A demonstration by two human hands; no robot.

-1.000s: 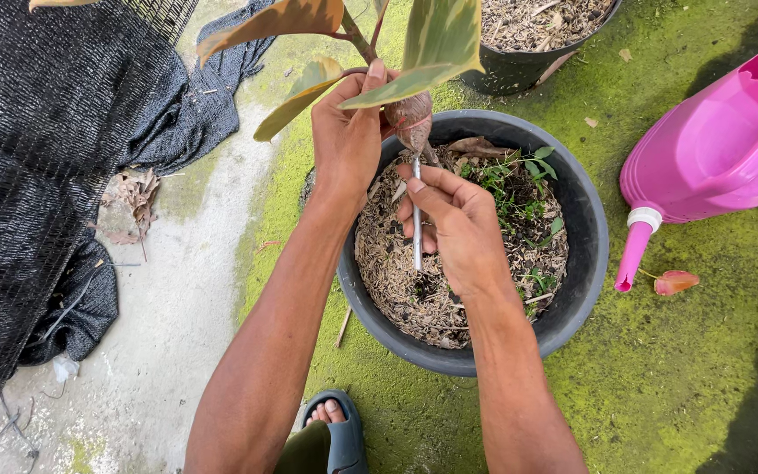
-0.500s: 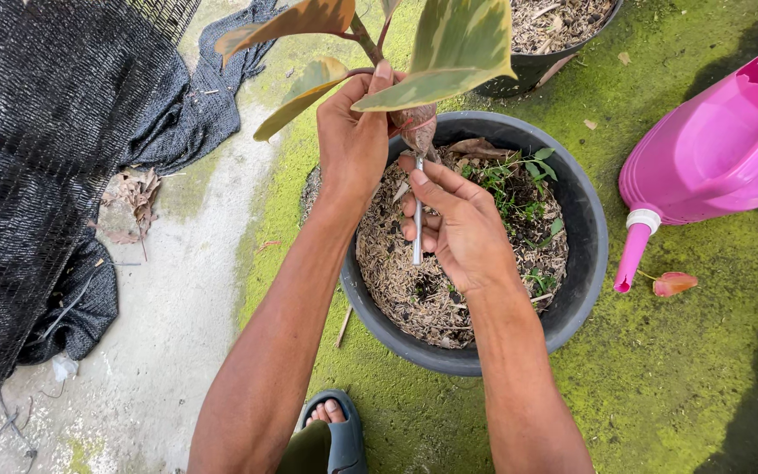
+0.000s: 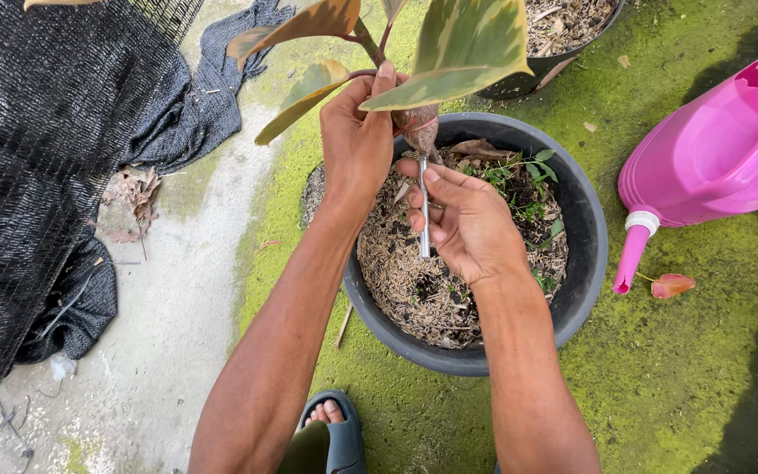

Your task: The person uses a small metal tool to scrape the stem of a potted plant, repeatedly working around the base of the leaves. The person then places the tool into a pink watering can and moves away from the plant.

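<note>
Two bare hands work over a round black pot (image 3: 591,263) filled with dry brown potting mix; the left hand (image 3: 357,145) is closed around the stem of a plant (image 3: 449,48) with broad green-and-cream leaves, gripping it above the far rim of the pot, thumb raised toward the leaves; the right hand (image 3: 471,224) hovers over the middle of the pot with its fingers curled loosely around a thin metal rod (image 3: 425,211), which stands nearly upright with its lower end in or just above the mix; whether the rod's tip enters the soil cannot be told; small green weeds (image 3: 528,189) grow in the pot just right of the right hand; a pink watering can (image 3: 721,149) lies well to the right of the pot on mossy green ground (image 3: 686,377), its spout pointing down toward the pot's right side; a small reddish fallen leaf (image 3: 673,285) sits just beside the spout's tip; a second dark pot (image 3: 519,83) stands beyond the black pot, touching or nearly so; black mesh netting (image 3: 46,149) is heaped well to the left of the pot on pale concrete; a sandalled foot (image 3: 331,430) shows near the pot's near rim.
</note>
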